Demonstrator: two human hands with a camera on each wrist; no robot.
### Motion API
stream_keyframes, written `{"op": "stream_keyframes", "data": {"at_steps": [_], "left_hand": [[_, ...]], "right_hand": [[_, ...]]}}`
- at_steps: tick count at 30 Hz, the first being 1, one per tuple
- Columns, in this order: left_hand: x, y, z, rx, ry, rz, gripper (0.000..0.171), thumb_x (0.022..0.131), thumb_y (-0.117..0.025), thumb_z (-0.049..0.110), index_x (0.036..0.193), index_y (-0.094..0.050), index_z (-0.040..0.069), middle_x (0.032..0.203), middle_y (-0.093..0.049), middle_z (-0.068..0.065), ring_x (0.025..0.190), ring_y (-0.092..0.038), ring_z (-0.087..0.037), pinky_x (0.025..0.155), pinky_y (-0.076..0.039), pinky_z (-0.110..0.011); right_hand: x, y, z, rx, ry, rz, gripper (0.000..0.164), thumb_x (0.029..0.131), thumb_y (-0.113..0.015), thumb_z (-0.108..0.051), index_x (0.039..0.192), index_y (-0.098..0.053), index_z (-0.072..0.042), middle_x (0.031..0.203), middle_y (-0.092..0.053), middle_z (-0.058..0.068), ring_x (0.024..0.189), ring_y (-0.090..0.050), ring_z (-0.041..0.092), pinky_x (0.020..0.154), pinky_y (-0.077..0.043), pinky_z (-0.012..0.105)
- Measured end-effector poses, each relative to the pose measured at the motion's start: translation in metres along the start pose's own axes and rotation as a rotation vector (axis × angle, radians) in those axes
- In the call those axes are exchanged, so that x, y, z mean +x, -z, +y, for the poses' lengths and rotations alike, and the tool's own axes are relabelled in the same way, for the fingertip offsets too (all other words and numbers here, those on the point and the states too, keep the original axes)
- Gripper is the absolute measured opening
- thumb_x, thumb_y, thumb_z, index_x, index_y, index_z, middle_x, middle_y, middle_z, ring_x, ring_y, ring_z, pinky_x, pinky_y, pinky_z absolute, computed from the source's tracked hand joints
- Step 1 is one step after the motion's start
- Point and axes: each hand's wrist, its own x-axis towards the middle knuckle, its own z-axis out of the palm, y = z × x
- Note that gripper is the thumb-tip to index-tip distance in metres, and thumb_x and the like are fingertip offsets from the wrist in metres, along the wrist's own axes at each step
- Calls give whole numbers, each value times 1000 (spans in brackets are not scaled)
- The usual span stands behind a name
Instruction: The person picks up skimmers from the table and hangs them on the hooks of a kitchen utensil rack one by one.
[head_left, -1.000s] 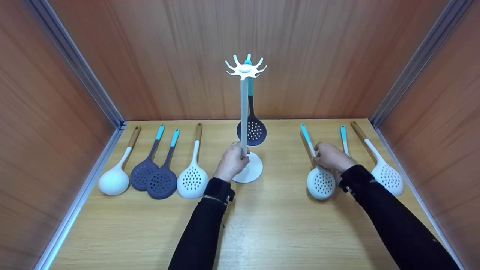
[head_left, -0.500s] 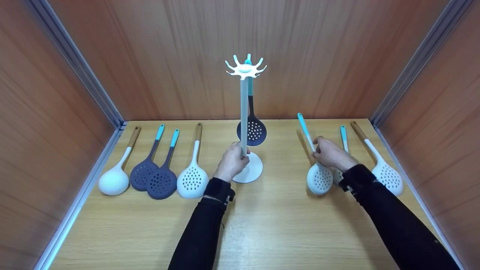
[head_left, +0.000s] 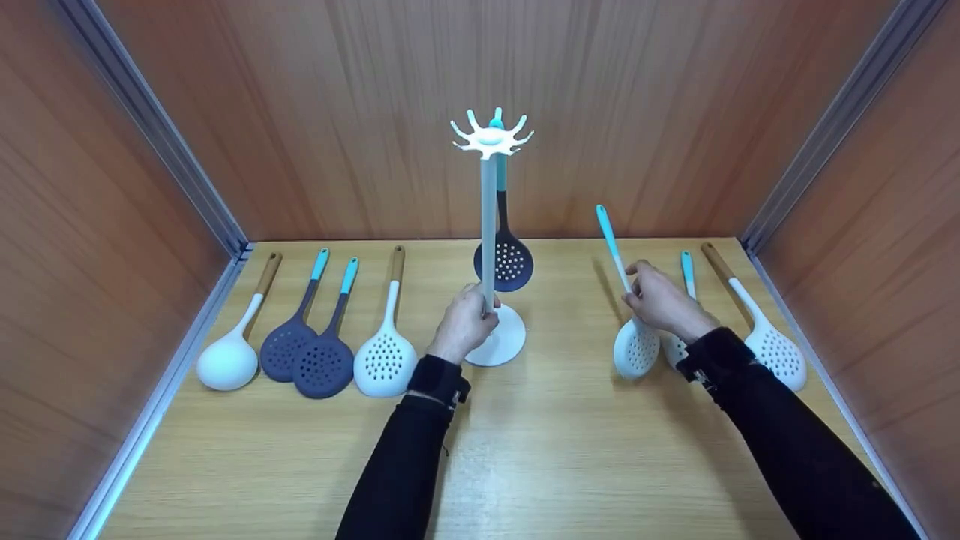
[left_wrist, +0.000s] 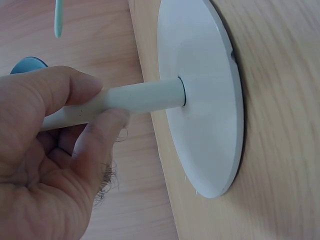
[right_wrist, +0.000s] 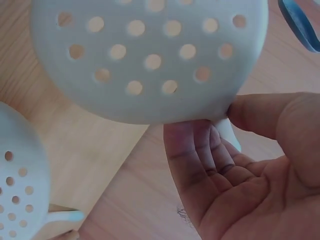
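The left hand (head_left: pixel 463 322) is gripping the white pole of the stand (head_left: pixel 488 232) low down, just above its round base, with fingers and thumb curling round it. At 3 o'clock from the base, the right hand (head_left: pixel 664 304) is pinching the white skimmer (head_left: pixel 636 350) by its neck, thumb and fingers closing on it with no gap showing. The turquoise handle is pointing between 11 and 12 o'clock and standing clear of the desk (head_left: pixel 525 465); whether the bowl is touching the wood, I cannot tell. A dark skimmer (head_left: pixel 512 260) is hanging on the stand's 12 o'clock side, partly behind the pole. Just to 3 o'clock of the held skimmer, another white utensil (head_left: pixel 675 350) is lying partly hidden by the right hand and wrist, and beyond it a wooden-handled white turner (head_left: pixel 776 356) is resting. Toward 9 o'clock from the base, a white turner (head_left: pixel 386 360), two overlapping dark utensils (head_left: pixel 324 367) and, farthest out, a white ladle (head_left: pixel 227 364) are lying in a row
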Motion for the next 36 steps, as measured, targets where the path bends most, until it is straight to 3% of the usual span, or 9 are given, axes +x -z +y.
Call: {"op": "stream_keyframes", "data": {"at_steps": [9, 15, 24, 36], "left_hand": [[0, 1, 1, -7, 4, -3, 16, 103, -74, -9, 115, -74, 1, 119, -72, -18, 109, -71, -32, 99, -66, -49], [-1, 1, -1, -4, -17, -2, 16, 102, -74, -9, 115, -74, 0, 117, -72, -17, 108, -68, -31, 101, -63, -50], [-1, 2, -1, 4, -24, 1, 17, 100, -74, -10, 113, -74, 1, 114, -71, -16, 105, -65, -29, 100, -62, -49], [1, 2, 1, -7, 8, -13, 17, 102, -74, -10, 115, -74, 2, 119, -73, -18, 111, -70, -32, 104, -65, -52]], "right_hand": [[-3, 2, -5, 34, 68, 104, 51, 117, -63, -4, 163, -46, 11, 117, -73, 24, 97, -73, 33, 80, -59, 38], [-3, 2, -9, 45, 117, 163, 49, 117, -62, 0, 162, -47, 12, 119, -72, 26, 102, -74, 37, 84, -59, 42], [-3, 7, -20, 76, 120, 196, 50, 116, -60, 3, 163, -46, 9, 123, -71, 26, 110, -74, 39, 80, -57, 36], [-7, 14, -32, 135, 141, 217, 46, 118, -57, 3, 162, -44, 5, 132, -66, 27, 120, -74, 45, 88, -63, 47]]}}
